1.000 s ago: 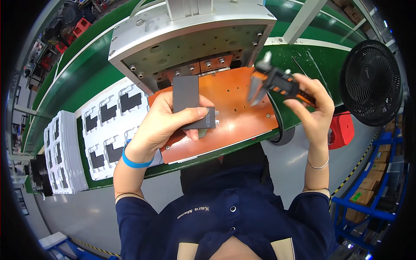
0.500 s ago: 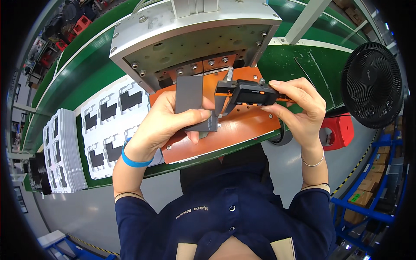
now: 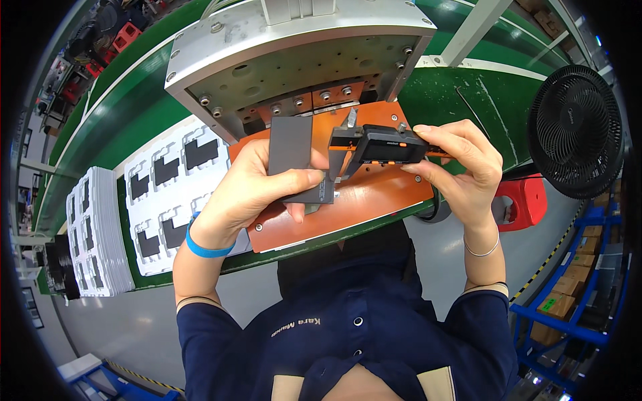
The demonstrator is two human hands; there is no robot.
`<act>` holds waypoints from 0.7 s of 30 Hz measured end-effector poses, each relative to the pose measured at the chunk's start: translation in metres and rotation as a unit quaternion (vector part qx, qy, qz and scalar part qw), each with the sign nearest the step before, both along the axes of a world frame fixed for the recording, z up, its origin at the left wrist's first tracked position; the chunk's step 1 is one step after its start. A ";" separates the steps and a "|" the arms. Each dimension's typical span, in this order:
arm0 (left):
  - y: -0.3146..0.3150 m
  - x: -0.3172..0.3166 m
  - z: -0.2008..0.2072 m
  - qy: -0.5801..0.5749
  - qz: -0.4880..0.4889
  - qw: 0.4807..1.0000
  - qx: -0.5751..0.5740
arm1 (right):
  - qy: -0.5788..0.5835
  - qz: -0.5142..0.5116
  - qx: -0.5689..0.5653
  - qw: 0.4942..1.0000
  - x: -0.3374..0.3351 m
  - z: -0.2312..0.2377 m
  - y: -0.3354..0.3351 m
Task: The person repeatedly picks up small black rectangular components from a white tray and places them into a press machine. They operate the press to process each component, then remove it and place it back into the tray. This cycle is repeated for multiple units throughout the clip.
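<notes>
My left hand (image 3: 251,184) is closed around a dark L-shaped battery pack (image 3: 291,144), its thumb pressed on the face near the inner corner. My right hand (image 3: 465,164) pinches a black digital caliper (image 3: 394,147) with orange buttons between thumb and fingers. The caliper's jaws meet the right edge of the pack's shorter arm; whether they clamp it is too small to tell. Both things are held over an orange-brown plate (image 3: 381,190) at the foot of a metal press (image 3: 294,53).
A white moulded tray (image 3: 177,194) with several dark L-shaped packs lies to the left, beside a tall tray stack (image 3: 119,234). At right are a black fan (image 3: 575,130), a red stool (image 3: 527,204) and a thin bent rod (image 3: 471,108). Boxes (image 3: 568,281) fill a blue rack.
The battery pack and caliper have shifted very slightly left in the view. Both hands keep the same grips.
</notes>
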State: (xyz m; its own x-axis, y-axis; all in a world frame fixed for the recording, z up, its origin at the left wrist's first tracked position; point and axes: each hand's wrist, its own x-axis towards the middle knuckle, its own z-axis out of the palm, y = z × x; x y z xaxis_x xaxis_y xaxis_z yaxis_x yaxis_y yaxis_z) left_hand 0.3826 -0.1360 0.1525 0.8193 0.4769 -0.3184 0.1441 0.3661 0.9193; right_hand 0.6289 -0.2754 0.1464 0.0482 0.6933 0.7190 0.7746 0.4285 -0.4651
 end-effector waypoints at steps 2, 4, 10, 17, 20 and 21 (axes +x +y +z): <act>0.000 0.000 0.003 0.007 -0.004 1.000 0.001 | 0.002 0.003 0.001 1.000 0.000 0.000 0.000; 0.000 0.000 0.002 0.003 -0.003 1.000 0.001 | 0.001 0.005 0.002 1.000 0.000 0.000 0.000; 0.000 0.000 0.000 -0.003 -0.001 1.000 0.001 | 0.005 0.003 0.002 1.000 -0.001 0.000 -0.001; -0.001 0.002 0.000 -0.022 0.003 1.000 0.003 | 0.001 0.016 0.003 1.000 -0.001 -0.002 -0.006; -0.002 0.002 0.000 -0.027 0.012 1.000 0.002 | 0.006 0.016 -0.007 1.000 -0.003 -0.003 -0.007; -0.002 0.002 -0.001 -0.028 0.011 1.000 0.003 | 0.006 0.017 -0.004 1.000 -0.003 -0.003 -0.006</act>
